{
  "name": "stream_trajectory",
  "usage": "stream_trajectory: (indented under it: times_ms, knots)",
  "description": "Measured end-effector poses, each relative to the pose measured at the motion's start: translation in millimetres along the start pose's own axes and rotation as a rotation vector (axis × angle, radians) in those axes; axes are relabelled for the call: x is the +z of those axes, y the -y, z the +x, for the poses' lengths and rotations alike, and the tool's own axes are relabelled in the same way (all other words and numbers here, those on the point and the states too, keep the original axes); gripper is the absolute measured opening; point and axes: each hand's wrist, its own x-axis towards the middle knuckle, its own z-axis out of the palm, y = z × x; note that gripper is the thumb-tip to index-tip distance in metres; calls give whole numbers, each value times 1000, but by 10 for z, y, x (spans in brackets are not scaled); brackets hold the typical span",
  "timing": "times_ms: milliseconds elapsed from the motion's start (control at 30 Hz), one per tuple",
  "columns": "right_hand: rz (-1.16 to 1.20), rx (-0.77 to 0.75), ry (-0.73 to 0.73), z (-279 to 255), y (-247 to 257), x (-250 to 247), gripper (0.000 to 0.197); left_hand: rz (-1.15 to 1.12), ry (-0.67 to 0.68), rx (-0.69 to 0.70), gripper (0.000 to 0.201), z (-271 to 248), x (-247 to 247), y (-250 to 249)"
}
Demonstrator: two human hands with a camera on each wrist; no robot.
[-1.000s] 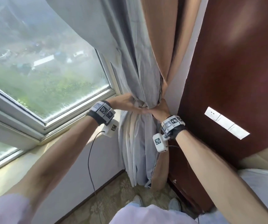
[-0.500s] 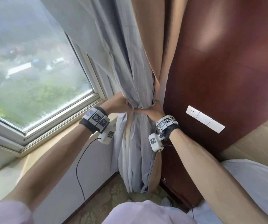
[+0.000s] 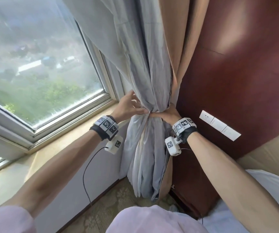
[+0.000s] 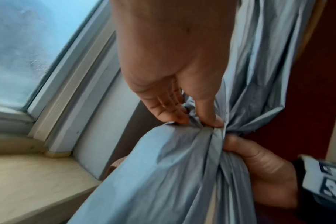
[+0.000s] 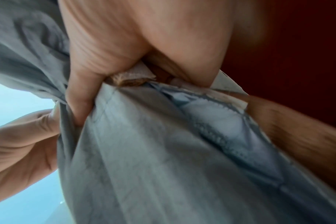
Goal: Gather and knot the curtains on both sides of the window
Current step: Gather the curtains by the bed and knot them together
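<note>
A grey curtain [image 3: 145, 76] with a tan outer layer [image 3: 180, 52] hangs in the corner right of the window [image 3: 39, 68], squeezed into a narrow waist at sill height. My right hand [image 3: 169, 115] grips that waist from the right, thumb across the front [image 5: 81, 97]. My left hand [image 3: 130, 106] is at the waist's left side, and its thumb and fingertips [image 4: 182, 119] pinch the grey folds [image 4: 182, 166] just above my right hand [image 4: 263, 169]. Below the waist the cloth hangs loose down to the floor.
A dark red wood panel [image 3: 236, 73] with a white switch plate [image 3: 219, 125] stands right of the curtain. The beige sill [image 3: 64, 142] runs along the left. Patterned carpet [image 3: 111, 202] lies below, and white bedding [image 3: 270, 190] lies at lower right.
The view has swung right and closer to the curtain. My left hand has opened up from its wrap around the bunch to a fingertip pinch; my right hand keeps its grip.
</note>
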Motion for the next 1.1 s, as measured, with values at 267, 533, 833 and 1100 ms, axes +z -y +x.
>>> stream_trajectory:
  times_ms: [267, 533, 833, 1100]
  knots:
    - [-134, -65, 221, -106, -87, -144, 48, 105, -49, 34, 93, 83, 192, -69]
    - [-15, -68, -70, -157, -193, -89, 50, 10, 318, 16, 43, 221, -30, -242]
    - [-83, -39, -67, 56, -240, -158, 96, 186, 256, 116, 64, 374, 2, -148]
    - [-70, -32, -27, 10, -186, -308, 59, 342, 415, 83, 23, 454, -23, 47]
